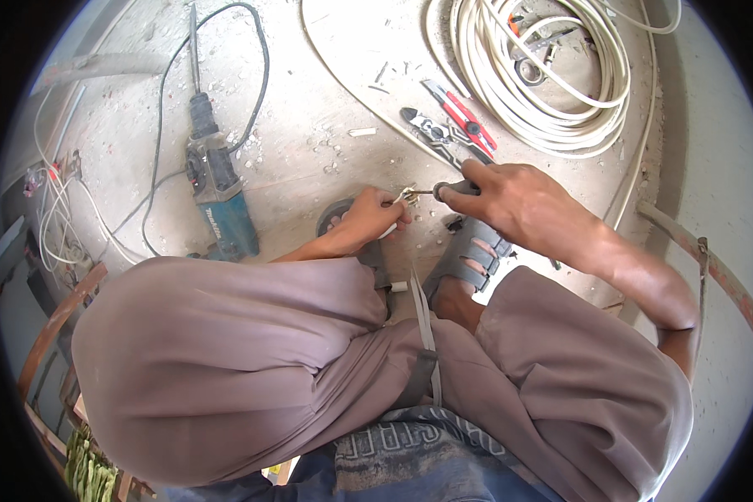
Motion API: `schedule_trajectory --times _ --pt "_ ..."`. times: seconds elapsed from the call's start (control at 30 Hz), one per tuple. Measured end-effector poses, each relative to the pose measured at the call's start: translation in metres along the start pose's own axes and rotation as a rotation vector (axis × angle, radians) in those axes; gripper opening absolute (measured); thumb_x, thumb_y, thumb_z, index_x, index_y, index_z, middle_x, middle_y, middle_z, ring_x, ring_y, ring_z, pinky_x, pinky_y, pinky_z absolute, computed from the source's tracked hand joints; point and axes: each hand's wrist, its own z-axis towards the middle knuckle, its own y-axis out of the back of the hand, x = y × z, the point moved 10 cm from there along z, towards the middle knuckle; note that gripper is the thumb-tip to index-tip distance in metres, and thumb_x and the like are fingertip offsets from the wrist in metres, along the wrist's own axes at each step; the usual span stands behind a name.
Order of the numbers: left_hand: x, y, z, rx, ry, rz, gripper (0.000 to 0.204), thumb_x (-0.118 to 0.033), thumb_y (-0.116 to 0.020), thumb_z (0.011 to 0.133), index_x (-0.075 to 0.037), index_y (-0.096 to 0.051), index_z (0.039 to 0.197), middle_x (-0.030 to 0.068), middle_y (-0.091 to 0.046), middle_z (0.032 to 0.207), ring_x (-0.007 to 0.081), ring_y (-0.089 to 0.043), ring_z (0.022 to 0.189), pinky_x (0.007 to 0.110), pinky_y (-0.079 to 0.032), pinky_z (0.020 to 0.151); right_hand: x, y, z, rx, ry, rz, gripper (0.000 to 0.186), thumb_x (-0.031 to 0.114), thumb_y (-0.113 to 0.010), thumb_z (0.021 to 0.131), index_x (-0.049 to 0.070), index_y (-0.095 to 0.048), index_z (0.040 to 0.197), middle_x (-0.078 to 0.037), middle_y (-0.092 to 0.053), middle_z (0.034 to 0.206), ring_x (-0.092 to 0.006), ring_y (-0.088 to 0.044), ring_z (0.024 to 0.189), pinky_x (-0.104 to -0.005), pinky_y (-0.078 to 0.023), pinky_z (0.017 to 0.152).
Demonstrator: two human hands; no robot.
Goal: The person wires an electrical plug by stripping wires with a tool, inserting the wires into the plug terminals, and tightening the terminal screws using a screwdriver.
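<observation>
Between my feet, my left hand [370, 220] pinches a small brass-coloured metal fitting [408, 195] in its fingertips. My right hand [523, 201] is closed around the dark handle of a screwdriver [456, 192]. Its thin shaft points left, and the tip meets the fitting or lies right at it; fingers and small size hide the exact contact. Just beyond the right hand, a black-and-white patterned hand tool [433, 131] and a red utility knife [467, 120] lie side by side on the dusty floor.
A large coil of white cable [615, 105] lies at the far right, with small metal tools inside it. On the left rests a teal-and-black demolition hammer [226, 213] with a long chisel and a looped black cord [161, 117]. Rubble bits are scattered around. Thin white wires [63, 217] hang at far left.
</observation>
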Motion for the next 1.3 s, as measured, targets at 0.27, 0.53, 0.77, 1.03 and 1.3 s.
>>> schedule_trajectory --times 0.27,0.53,0.77,1.03,1.3 --pt "0.005 0.0 0.005 -0.047 0.048 0.035 0.03 -0.024 -0.063 0.096 0.004 -0.072 0.097 0.0095 -0.072 0.083 0.0126 -0.065 0.07 0.028 -0.053 0.057 0.002 -0.021 0.019 0.257 0.081 -0.21 0.033 0.017 -0.061 0.092 0.007 -0.065 0.123 -0.013 -0.062 0.089 -0.0267 -0.067 0.074 -0.0392 -0.053 0.065" --pt "-0.003 0.0 -0.001 -0.067 0.065 -0.026 0.028 -0.018 -0.061 0.094 0.007 -0.071 0.09 0.0114 -0.07 0.078 0.0144 -0.065 0.066 0.027 -0.052 0.055 -0.008 -0.017 0.021 0.186 0.01 -0.057 0.037 0.015 -0.065 0.087 0.007 -0.065 0.123 -0.015 -0.062 0.089 -0.0289 -0.067 0.072 -0.0422 -0.053 0.064" --pt "0.003 0.002 0.006 -0.099 0.033 -0.043 0.027 -0.021 -0.065 0.093 0.005 -0.072 0.091 0.0105 -0.071 0.082 0.014 -0.064 0.066 0.028 -0.051 0.055 -0.011 -0.016 0.027 0.225 -0.121 -0.001 0.018 0.009 -0.068 0.079 0.006 -0.074 0.095 -0.018 -0.071 0.085 -0.0353 -0.071 0.08 -0.044 -0.057 0.075" --pt "0.008 0.001 0.008 -0.024 0.062 0.027 0.028 -0.021 -0.065 0.094 0.005 -0.072 0.093 0.0123 -0.071 0.084 0.0151 -0.066 0.072 0.03 -0.056 0.06 -0.02 0.017 0.007 -0.017 -0.202 0.186 0.021 0.009 -0.069 0.082 0.007 -0.076 0.102 -0.018 -0.069 0.08 -0.0351 -0.068 0.079 -0.0444 -0.055 0.074" --pt "0.002 0.0 0.004 -0.059 0.014 -0.086 0.024 -0.017 -0.062 0.093 0.003 -0.072 0.086 0.0092 -0.07 0.078 0.0141 -0.066 0.07 0.028 -0.055 0.058 -0.027 -0.013 -0.03 -0.031 -0.34 0.374 0.028 0.007 -0.072 0.083 0.007 -0.075 0.111 -0.019 -0.067 0.08 -0.036 -0.067 0.077 -0.0452 -0.055 0.072"
